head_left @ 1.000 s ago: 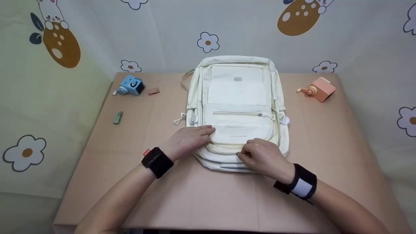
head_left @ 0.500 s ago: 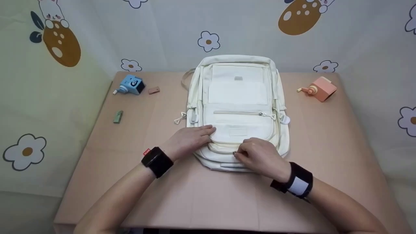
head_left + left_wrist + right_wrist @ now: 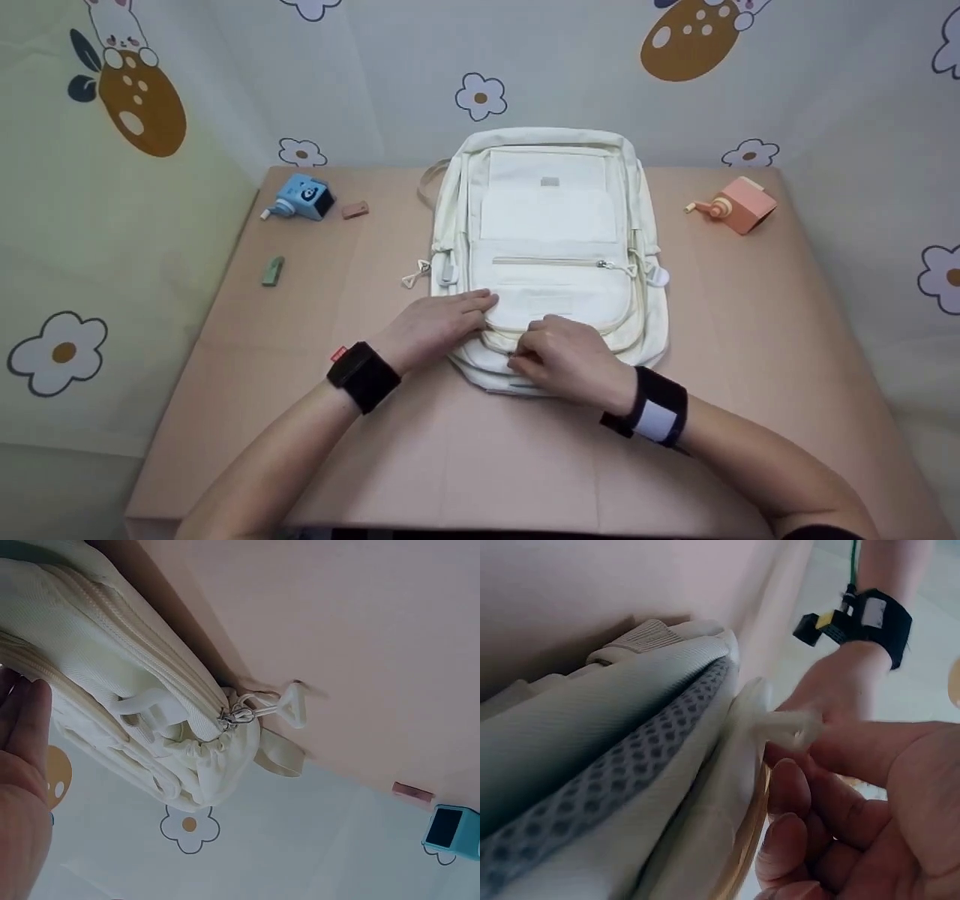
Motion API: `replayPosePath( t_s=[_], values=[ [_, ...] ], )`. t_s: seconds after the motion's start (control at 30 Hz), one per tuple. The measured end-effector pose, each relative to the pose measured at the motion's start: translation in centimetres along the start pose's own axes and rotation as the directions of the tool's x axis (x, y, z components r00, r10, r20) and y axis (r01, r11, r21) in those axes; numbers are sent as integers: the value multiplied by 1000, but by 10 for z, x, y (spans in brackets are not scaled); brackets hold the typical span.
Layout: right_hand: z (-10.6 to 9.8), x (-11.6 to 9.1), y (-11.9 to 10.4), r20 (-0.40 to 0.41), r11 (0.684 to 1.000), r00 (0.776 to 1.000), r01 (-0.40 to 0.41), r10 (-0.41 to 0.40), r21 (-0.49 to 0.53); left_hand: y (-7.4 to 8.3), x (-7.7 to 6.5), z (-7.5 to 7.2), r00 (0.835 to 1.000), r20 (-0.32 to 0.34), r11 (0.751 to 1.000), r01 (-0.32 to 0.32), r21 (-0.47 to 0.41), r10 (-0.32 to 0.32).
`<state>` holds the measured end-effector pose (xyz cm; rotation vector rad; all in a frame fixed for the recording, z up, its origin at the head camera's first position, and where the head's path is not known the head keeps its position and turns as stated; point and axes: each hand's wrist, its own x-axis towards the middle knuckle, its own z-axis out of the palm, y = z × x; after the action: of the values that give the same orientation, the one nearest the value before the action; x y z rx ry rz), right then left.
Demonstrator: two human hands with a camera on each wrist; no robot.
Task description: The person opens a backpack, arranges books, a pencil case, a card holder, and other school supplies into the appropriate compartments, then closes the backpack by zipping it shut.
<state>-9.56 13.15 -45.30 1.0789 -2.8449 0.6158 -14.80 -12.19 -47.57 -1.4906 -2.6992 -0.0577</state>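
Now my right hand [image 3: 574, 360] is sitting farther left than it was a second ago: it is travelling along the curved seam of the lower front pocket, and it is coming closer to my left hand [image 3: 435, 326]. Its thumb and fingers are curling in and pinching a pale zip pull [image 3: 780, 722], which is looking blurred in the right wrist view. My left hand is staying where it was, its fingers lying straight on the left edge of the pocket and gripping nothing. The cream backpack [image 3: 551, 214] is lying under both hands and stretching away beyond them, keeping its earlier place on the table [image 3: 480, 465].

As for labels, a small grey patch [image 3: 550, 181] is showing on the bag well beyond my hands, and a pale rectangular label [image 3: 551, 304] is sitting just beyond my right hand; both are too faint to read. A red tag [image 3: 339, 352] is poking out of my left wristband [image 3: 364, 377], its marks too small to make out. Beyond my left hand, off to its left, a blue cranked box [image 3: 306, 196] is carrying a dark-and-white cartoon face, and it is staying put too.
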Motion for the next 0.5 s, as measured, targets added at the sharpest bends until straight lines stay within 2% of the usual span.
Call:
replayPosePath(
  t_s=[0.17,0.23,0.5],
  values=[
    [-12,-14,20,-87,999,995,43,-40,22,0,1,1,1000,-4,998,15,-62,-15],
    [-14,-20,29,-99,998,994,56,-54,22,0,1,1,1000,-8,995,25,-96,-26],
    [1,-35,43,-136,992,983,118,-123,-43,6,-3,6,992,-105,987,47,-152,-64]
  ],
)
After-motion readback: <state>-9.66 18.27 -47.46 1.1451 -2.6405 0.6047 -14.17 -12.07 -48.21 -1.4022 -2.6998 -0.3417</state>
